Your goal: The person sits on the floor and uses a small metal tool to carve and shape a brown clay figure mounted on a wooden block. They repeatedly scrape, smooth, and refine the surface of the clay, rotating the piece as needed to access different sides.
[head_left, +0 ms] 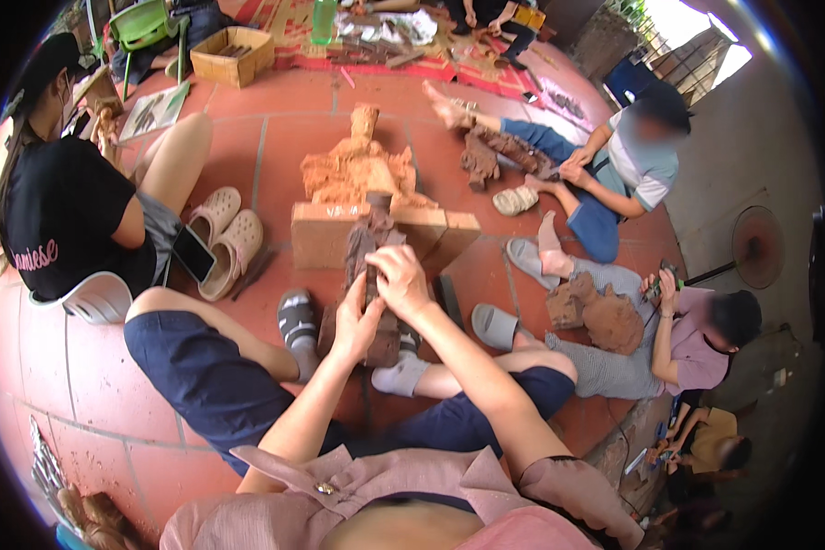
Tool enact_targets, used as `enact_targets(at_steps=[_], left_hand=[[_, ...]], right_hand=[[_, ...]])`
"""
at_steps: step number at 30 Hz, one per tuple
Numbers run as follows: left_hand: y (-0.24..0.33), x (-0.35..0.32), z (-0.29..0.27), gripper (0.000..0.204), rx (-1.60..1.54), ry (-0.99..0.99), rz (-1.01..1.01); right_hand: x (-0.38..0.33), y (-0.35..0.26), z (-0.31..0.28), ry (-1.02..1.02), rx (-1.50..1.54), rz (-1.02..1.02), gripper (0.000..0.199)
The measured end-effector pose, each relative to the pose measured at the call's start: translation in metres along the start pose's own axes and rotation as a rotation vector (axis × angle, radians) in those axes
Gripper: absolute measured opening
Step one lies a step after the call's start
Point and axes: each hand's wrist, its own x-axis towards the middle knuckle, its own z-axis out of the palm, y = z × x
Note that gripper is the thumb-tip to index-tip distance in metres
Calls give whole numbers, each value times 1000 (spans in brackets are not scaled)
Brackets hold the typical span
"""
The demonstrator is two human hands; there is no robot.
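Nearest, the person sits on the red tiled floor (92, 385) with both legs drawn in, so the dark brown wood carving (368, 302) stands upright between the feet, which seem to brace its base. The left hand (356, 323) wraps the carving's left flank, fingers curled closed on it, apparently to steady it. The right hand (401, 280) sits higher, fingers closed round the carving's upper part; a small tool may be in that grip, but I cannot tell. Just beyond stands a paler, rough-cut wooden figure (362, 174) on block-like bases. To the left, a person in a black shirt (60, 215) sits beside pale clogs (225, 240). To the right, two seated people hold their own dark carvings (600, 312) in their laps. Farthest, a cardboard box (232, 55) rests by a patterned mat
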Motion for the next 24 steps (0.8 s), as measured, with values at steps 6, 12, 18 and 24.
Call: enact_targets(at_steps=[6, 12, 18, 24], left_hand=[[43, 0, -6, 42, -35, 31, -55], [32, 5, -13, 39, -120, 91, -150], [40, 10, -14, 36, -173, 115, -112], [37, 17, -17, 34, -152, 128, -118]], right_hand=[[-2, 1, 5, 132, -63, 25, 32], [2, -4, 11, 119, -79, 83, 38], [4, -5, 11, 165, -27, 127, 40], [7, -6, 15, 189, -47, 153, 39]])
